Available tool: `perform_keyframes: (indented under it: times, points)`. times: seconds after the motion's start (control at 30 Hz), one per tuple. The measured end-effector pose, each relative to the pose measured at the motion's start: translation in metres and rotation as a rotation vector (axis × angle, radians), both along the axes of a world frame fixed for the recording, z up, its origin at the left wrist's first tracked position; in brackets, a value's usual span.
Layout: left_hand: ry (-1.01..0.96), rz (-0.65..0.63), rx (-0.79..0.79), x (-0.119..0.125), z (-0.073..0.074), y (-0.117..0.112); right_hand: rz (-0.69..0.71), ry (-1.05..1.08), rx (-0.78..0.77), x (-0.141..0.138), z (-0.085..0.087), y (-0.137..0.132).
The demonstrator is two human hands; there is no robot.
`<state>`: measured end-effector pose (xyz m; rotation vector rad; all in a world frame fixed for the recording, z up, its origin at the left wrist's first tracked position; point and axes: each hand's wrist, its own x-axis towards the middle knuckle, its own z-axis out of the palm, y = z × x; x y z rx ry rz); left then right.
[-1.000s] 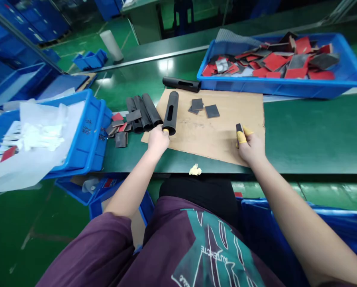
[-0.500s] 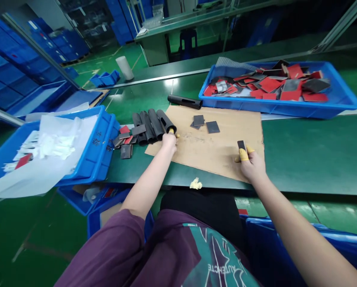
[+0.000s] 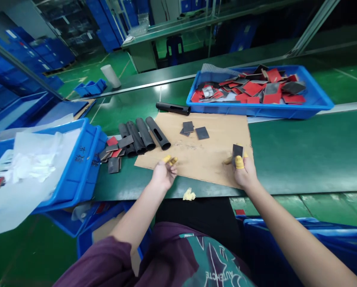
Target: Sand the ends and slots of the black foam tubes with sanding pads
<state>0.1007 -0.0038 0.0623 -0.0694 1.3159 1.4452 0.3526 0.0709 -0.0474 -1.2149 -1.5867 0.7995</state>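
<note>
Yellow finger cots [image 3: 170, 160] on both hands, held well apart! Right hand [image 3: 244, 173] pinches a dark square pad [image 3: 237, 154] over the cardboard sheet [image 3: 193, 149]; left hand [image 3: 163, 175] open, empty, black slotted tubes [image 3: 145, 135] just beyond, blue crate [image 3: 256, 111] behind.

Five matte black slotted tubes [image 3: 157, 133] lay on the green workbench [image 3: 301, 159], four together at the left edge of the tan cardboard sheet [image 3: 202, 167] and one at its far edge. Three dark grey flat square pads [image 3: 202, 133] lay on the cardboard, a fourth was pinched in the right hand [image 3: 246, 172], and two yellow finger cots [image 3: 169, 160] covered left-hand fingertips on the left hand [image 3: 163, 175].
</note>
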Motion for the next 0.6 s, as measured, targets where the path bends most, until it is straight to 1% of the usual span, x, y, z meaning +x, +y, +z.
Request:
perform_keyframes:
  times: [0.03,0.07,0.1,0.13,0.2,0.27,0.3,0.37,0.4,0.47,0.53,0.57,0.6]
  points:
    - [0.082,-0.049,0.016,0.006,0.000,0.005,0.007,0.037,-0.009,0.000,-0.003,0.002]
    - [0.207,-0.107,0.035,0.010,0.002,0.015,0.009,0.069,-0.022,0.000,-0.005,0.004]
    - [0.481,-0.207,0.043,0.011,0.004,0.032,0.001,0.093,-0.033,-0.001,-0.007,0.006]
    - [0.657,-0.266,0.041,0.010,0.009,0.052,-0.021,0.110,-0.038,-0.001,-0.008,0.008]
    - [0.809,-0.340,0.033,0.005,0.022,0.099,-0.079,0.129,-0.042,-0.002,-0.006,0.010]
    - [0.966,-0.399,0.012,-0.001,0.040,0.144,-0.116,0.154,-0.064,-0.004,0.000,0.010]
    - [1.041,-0.440,0.005,-0.003,0.048,0.164,-0.100,0.181,-0.106,-0.005,0.004,0.011]
    - [1.180,-0.548,-0.004,-0.007,0.061,0.197,-0.014,0.230,-0.225,-0.007,0.010,0.014]
    - [1.248,-0.602,0.001,-0.008,0.064,0.210,-0.022,0.223,-0.234,-0.007,0.012,0.017]
    - [1.354,-0.718,0.019,-0.012,0.066,0.233,-0.056,0.213,-0.230,-0.008,0.016,0.023]
    - [1.439,-0.804,0.005,-0.014,0.066,0.249,-0.090,0.204,-0.218,-0.008,0.020,0.027]
    - [1.525,-0.864,-0.039,-0.016,0.066,0.254,-0.098,0.202,-0.218,-0.009,0.021,0.028]
    - [1.659,-0.943,-0.101,-0.017,0.067,0.256,-0.103,0.200,-0.222,-0.009,0.023,0.028]
